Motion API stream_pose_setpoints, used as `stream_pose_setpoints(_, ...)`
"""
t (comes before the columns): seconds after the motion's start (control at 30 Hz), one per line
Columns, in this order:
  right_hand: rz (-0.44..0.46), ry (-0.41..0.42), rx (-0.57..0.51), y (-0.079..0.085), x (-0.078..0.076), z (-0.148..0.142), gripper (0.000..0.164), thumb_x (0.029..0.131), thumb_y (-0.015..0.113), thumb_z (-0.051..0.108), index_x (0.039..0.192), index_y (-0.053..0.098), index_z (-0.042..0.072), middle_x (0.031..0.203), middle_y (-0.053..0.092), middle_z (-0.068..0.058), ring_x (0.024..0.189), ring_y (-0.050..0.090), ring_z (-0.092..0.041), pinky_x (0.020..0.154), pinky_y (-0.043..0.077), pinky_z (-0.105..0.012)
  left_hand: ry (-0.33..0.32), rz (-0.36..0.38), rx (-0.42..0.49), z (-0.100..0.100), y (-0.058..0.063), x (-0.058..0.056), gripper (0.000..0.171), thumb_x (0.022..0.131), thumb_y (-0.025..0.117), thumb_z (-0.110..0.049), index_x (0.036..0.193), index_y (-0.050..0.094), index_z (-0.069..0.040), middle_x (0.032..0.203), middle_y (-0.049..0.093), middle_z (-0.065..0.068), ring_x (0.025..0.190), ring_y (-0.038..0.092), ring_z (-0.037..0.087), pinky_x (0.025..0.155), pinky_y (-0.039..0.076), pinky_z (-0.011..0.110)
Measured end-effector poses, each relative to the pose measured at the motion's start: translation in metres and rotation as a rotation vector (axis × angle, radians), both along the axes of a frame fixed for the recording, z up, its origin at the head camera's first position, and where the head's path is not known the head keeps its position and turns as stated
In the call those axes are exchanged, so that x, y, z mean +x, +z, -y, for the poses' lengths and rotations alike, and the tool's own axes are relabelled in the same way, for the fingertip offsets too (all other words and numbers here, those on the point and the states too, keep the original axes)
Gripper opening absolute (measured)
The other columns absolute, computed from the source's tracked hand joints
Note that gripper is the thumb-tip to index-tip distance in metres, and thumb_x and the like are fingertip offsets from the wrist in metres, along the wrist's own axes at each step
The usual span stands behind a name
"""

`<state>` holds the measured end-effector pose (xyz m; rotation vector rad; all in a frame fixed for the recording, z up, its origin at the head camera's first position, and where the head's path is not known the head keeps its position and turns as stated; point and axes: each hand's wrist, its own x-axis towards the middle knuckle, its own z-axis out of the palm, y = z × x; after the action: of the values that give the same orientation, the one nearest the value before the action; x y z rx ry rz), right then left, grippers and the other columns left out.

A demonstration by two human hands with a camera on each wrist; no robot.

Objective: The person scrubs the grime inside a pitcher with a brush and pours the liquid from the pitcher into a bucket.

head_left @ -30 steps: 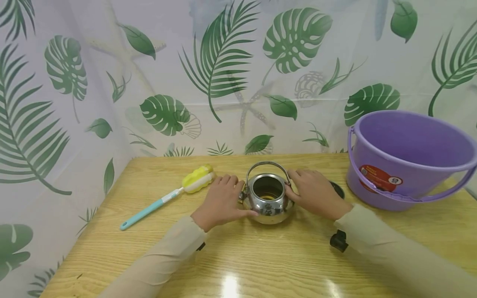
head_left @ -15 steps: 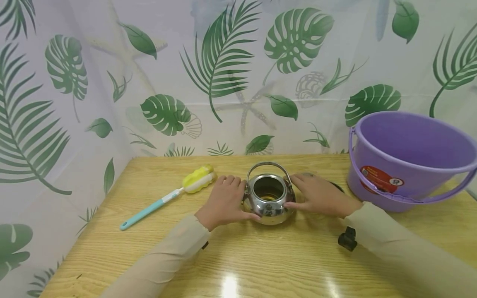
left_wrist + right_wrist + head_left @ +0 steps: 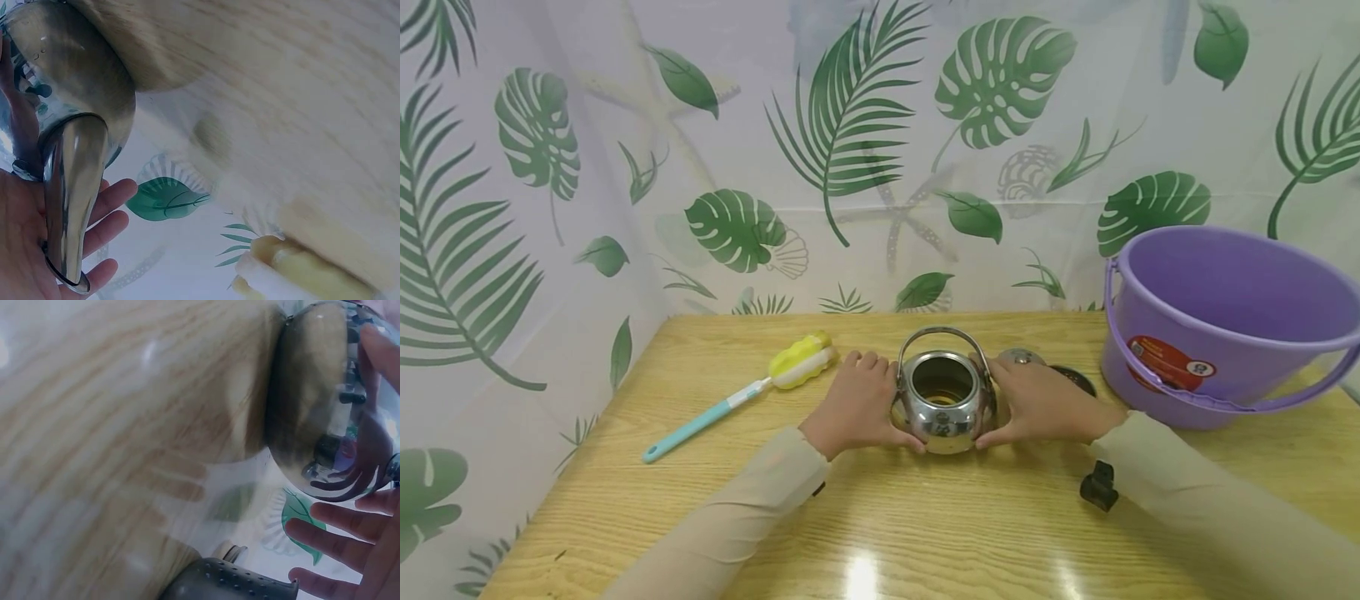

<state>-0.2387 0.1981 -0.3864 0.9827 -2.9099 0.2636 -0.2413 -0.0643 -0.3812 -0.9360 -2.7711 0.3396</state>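
Observation:
A shiny metal teapot (image 3: 951, 425) stands upright and lidless on the wooden table, its hoop handle raised. Inside, the bottom looks golden brown; whether that is liquid I cannot tell. My left hand (image 3: 861, 407) lies against the spout side, thumb at the front of the body. In the left wrist view the spout (image 3: 75, 194) crosses the palm and the fingers spread behind it. My right hand (image 3: 1041, 404) flanks the opposite side, thumb low at the front. Its fingers (image 3: 337, 540) extend fairly straight in the right wrist view.
Beside my right hand lie a metal lid (image 3: 1020, 356) and a dark strainer (image 3: 1075, 379), whose perforated wall (image 3: 231, 581) shows up close. A purple bucket (image 3: 1165, 396) stands at right. At left lies a sponge bottle brush (image 3: 715, 414) with a blue handle. Leaf-patterned cloth hangs behind.
My right thumb has moved from the teapot's rim down to the front of its body. The right hand shifted slightly, uncovering the lid. My left hand and the teapot barely moved.

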Motion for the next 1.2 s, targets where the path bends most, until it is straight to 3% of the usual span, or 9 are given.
stream_pose_setpoints(0.17,0.008,0.011,-0.022,-0.0009,0.0009,0.0016,0.117,0.056,0.075,0.068,0.140,0.031,0.000,0.105,0.066,-0.013,0.090,0.065,-0.028,0.079,0.051,-0.046,-0.004,-0.004,-0.021,-0.0011,0.0009,-0.0019,0.115,0.052,0.048,-0.093,0.125,0.056,-0.004,0.100,0.068,0.002,0.093,0.054,0.019,0.088,0.038,0.035)
stream_pose_setpoints(0.33,0.011,0.024,-0.039,-0.0035,0.0007,0.0018,0.121,0.057,0.077,0.065,0.144,0.023,0.001,0.114,0.065,-0.015,0.099,0.065,-0.030,0.083,0.051,-0.046,-0.002,0.024,0.015,-0.0012,-0.0005,-0.0045,0.114,0.051,0.053,-0.091,0.124,0.057,-0.004,0.092,0.069,0.000,0.089,0.056,0.019,0.087,0.038,0.035)
stream_pose_setpoints(0.57,0.097,0.008,-0.090,-0.0050,-0.0004,0.0029,0.121,0.059,0.077,0.063,0.145,0.020,0.000,0.123,0.060,-0.020,0.109,0.060,-0.034,0.087,0.049,-0.048,0.001,0.067,0.082,-0.0009,-0.0006,-0.0053,0.109,0.050,0.058,-0.088,0.121,0.058,-0.005,0.086,0.068,0.001,0.089,0.060,0.019,0.089,0.039,0.037)
stream_pose_setpoints(0.9,0.145,0.076,-0.212,-0.0056,-0.0027,0.0041,0.111,0.058,0.082,0.054,0.143,0.026,0.009,0.122,0.061,-0.011,0.113,0.059,-0.030,0.091,0.048,-0.047,-0.020,0.087,0.127,0.0001,-0.0018,-0.0063,0.102,0.049,0.062,-0.086,0.118,0.056,-0.012,0.083,0.067,-0.002,0.081,0.058,0.017,0.087,0.038,0.035)
stream_pose_setpoints(1.2,0.156,0.075,-0.222,-0.0038,-0.0031,0.0035,0.108,0.057,0.084,0.051,0.141,0.031,0.008,0.119,0.063,-0.009,0.111,0.060,-0.028,0.091,0.048,-0.046,-0.029,0.100,0.139,-0.0016,-0.0001,-0.0068,0.101,0.048,0.065,-0.084,0.120,0.055,-0.013,0.082,0.067,-0.002,0.081,0.057,0.017,0.088,0.038,0.035)
